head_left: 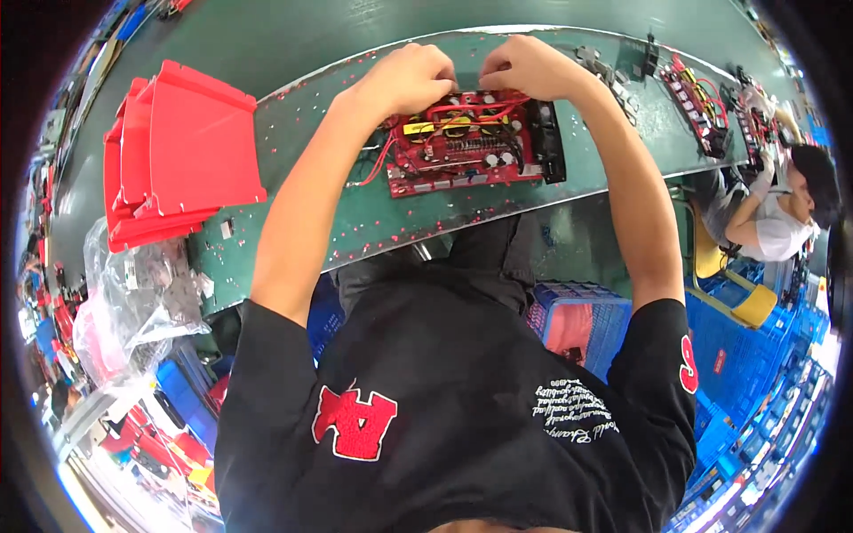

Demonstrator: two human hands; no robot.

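Observation:
A red circuit board point(462, 164) lies on the green workbench in front of me, crowded with parts, red wires and yellow-wrapped transformers. A black end panel point(549, 142) stands along its right side. My left hand point(413, 75) is at the board's far left edge with its fingers curled together. Over the far right edge, my right hand point(530, 68) is closed too, thumb and fingertips bent down toward the board. Both sets of fingertips are partly hidden, so what they pinch cannot be made out. Loose red wires point(378, 163) hang off the board's left side.
Red folded panels point(200, 142) stand stacked on the green bench point(306, 133) at the left. Metal and black parts point(613, 75) lie at the far right, near another board point(696, 102). A co-worker point(782, 195) sits at the right. Blue crates point(582, 320) stand below the bench.

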